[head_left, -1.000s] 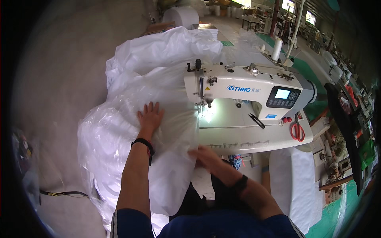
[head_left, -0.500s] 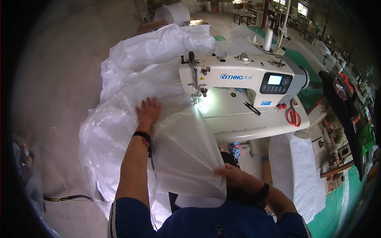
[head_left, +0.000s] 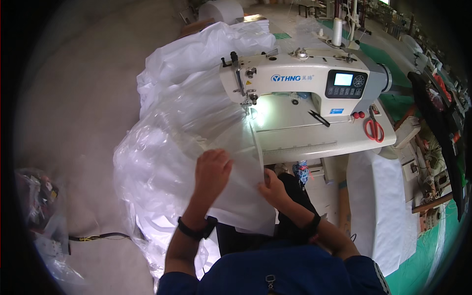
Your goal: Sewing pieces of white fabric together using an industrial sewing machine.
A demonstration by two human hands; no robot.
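A white industrial sewing machine (head_left: 300,78) stands on a pale table (head_left: 319,137), its lamp lighting the needle area. A big heap of clear and white plastic sheeting (head_left: 167,142) spills from under the needle down to the left. My left hand (head_left: 211,169) lies on the sheet, fingers curled over it, close in front of me. My right hand (head_left: 273,189) pinches the sheet's right edge just below the table's front edge. A black band sits on each wrist.
Red-handled scissors (head_left: 374,129) and a black tool (head_left: 318,118) lie on the table to the right. A white thread cone (head_left: 337,32) stands behind the machine. White material (head_left: 378,206) hangs to the right of the table. A bag of scraps (head_left: 42,206) and a cable (head_left: 98,237) lie on the floor to the left.
My left hand has drawn back from near the needle toward my body. My right hand has shifted up along the sheet's right edge. The sheet has been pulled back toward me.
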